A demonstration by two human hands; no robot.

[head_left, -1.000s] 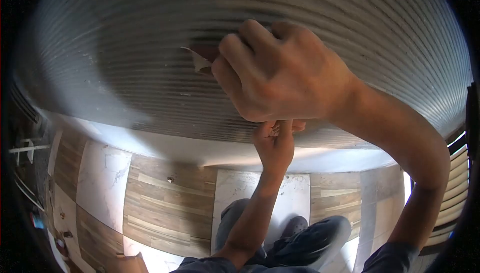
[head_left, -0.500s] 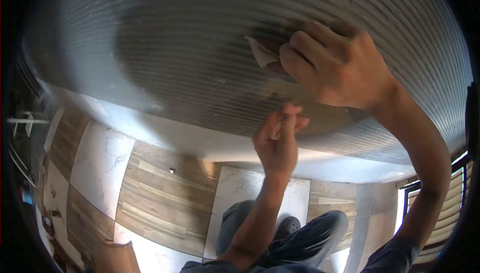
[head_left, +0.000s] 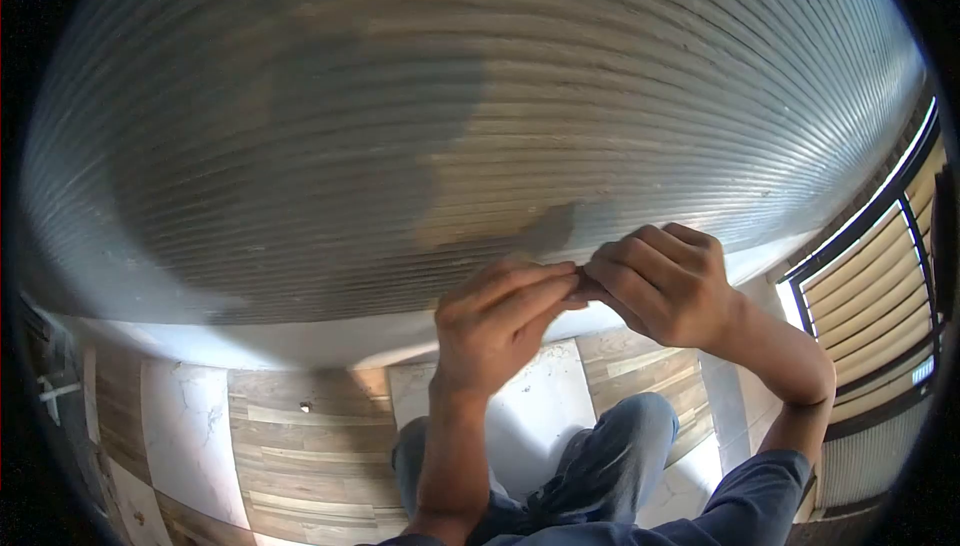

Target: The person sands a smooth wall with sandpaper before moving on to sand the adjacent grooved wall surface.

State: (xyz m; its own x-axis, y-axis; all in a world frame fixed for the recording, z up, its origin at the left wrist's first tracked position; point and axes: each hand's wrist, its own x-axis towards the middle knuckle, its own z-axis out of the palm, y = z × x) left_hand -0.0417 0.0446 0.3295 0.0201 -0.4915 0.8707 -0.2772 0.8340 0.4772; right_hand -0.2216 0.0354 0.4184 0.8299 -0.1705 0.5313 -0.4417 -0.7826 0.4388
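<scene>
Close in front of a ribbed grey panel (head_left: 360,196), my two hands meet at the fingertips. My left hand (head_left: 490,321) is closed, its thumb and fingers pinched at one end of a small brown piece of sandpaper (head_left: 588,289). On the other end, my right hand (head_left: 665,286) is closed with bent fingers. Most of the sandpaper is hidden by the fingers; only a dark strip shows between them. A hand's shadow falls on the ribs just above.
Below the panel runs a smooth white band (head_left: 300,343). The floor has wood-look tiles (head_left: 310,456) and white marble-look tiles (head_left: 185,426), with a small pale bit (head_left: 306,407) lying on it. My bent knees (head_left: 640,426) are below my hands. A slatted window or door (head_left: 865,276) stands at right.
My right hand has come down from the upper panel with the sandpaper. My left hand has risen to meet it and now pinches the sandpaper too. The view has shifted.
</scene>
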